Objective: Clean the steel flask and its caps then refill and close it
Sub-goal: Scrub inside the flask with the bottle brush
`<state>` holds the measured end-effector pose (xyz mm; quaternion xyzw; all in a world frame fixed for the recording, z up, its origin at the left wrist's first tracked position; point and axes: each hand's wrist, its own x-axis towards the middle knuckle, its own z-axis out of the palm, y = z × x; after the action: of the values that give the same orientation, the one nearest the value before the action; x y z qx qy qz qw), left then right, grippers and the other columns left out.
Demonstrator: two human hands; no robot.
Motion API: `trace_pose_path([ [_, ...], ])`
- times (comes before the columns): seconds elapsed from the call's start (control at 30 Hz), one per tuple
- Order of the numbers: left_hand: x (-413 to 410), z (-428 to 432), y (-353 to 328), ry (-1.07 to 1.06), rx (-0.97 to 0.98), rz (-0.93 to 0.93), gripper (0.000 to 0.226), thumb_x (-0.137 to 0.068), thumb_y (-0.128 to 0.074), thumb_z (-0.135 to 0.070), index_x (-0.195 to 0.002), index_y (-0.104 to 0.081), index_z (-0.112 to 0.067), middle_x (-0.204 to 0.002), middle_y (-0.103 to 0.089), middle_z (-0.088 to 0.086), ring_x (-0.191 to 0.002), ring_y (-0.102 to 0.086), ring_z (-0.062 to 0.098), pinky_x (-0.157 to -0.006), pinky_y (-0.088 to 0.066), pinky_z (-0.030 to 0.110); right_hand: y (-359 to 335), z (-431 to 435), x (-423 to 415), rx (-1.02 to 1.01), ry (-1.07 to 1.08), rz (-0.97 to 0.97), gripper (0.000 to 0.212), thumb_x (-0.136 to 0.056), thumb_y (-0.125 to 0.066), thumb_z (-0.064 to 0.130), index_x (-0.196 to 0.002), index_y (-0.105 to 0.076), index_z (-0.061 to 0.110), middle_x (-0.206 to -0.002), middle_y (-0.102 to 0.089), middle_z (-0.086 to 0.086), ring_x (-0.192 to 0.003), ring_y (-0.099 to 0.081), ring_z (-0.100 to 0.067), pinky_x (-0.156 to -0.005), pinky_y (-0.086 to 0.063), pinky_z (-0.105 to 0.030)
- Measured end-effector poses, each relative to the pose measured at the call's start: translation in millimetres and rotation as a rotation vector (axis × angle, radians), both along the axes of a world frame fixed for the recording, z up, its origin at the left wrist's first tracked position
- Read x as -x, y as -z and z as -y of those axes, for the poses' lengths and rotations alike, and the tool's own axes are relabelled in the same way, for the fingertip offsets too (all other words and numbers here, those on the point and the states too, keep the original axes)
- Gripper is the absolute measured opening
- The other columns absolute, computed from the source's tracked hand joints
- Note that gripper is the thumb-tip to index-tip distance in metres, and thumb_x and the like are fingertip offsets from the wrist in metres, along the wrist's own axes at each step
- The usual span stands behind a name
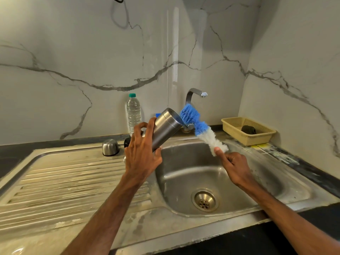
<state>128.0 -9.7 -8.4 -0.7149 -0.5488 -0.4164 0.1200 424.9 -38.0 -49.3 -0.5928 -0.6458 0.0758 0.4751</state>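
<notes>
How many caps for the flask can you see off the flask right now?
2: a steel cup-shaped cap upside down on the drainboard, and a black cap beside it, mostly hidden behind the left hand.

No readable text, brand, number or sign was found anywhere. The label on the plastic water bottle (133,112), far behind the sink, was too blurred to be read.

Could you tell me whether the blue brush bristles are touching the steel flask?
Touching: the head view shows the brush bristles pressed against the flask base rim.

Single head-worn wide-angle view, facing forward and down, close over sink (184,173)
</notes>
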Motion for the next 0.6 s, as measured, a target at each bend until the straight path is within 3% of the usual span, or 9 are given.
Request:
trace_pose_path([
  [0.23,3.1,2.5,0.9,0.027,-0.049,0.044,0.107,-0.067,-0.088,-0.016,-0.156,-0.029,-0.026,-0.143,-0.037,0.008,-0.114,-0.061,0.033,-0.087,-0.059,0.05,-2.3,3.1,2.3,0.068,-0.019,-0.035,0.063,-0.098,-0.047,0.057,-0.049,-0.041,0.017,-0.04,-0.038,0.009,-0.039,-0.033,-0.005,-0.051,-0.034,-0.028],
  [0.47,7.4,4.1,1.0,0.023,-0.075,0.083,0.103,-0.068,-0.082,-0.013,-0.155,-0.029,-0.029,-0.146,-0.037,0.006,-0.12,-0.057,0.03,-0.088,-0.059,0.045,-9.4,2.0,24.9,0.17,-0.068,-0.225,0.07,-0.097,-0.039,0.065,-0.069,-0.068,0.007,-0.051,-0.054,0.0,-0.046,-0.046,-0.012,-0.05,-0.039,-0.029],
  [0.6,8.8,3.9,0.4,0.047,-0.085,0.117,0.104,-0.068,-0.082,-0.009,-0.155,-0.03,-0.028,-0.146,-0.037,0.007,-0.121,-0.056,0.029,-0.094,-0.056,0.044,-14.9,-6.0,54.8,0.17,-0.12,-0.343,0.054,-0.102,-0.043,0.05,-0.081,-0.071,0.008,-0.056,-0.052,0.0,-0.05,-0.044,-0.012,-0.048,-0.035,-0.025],
])
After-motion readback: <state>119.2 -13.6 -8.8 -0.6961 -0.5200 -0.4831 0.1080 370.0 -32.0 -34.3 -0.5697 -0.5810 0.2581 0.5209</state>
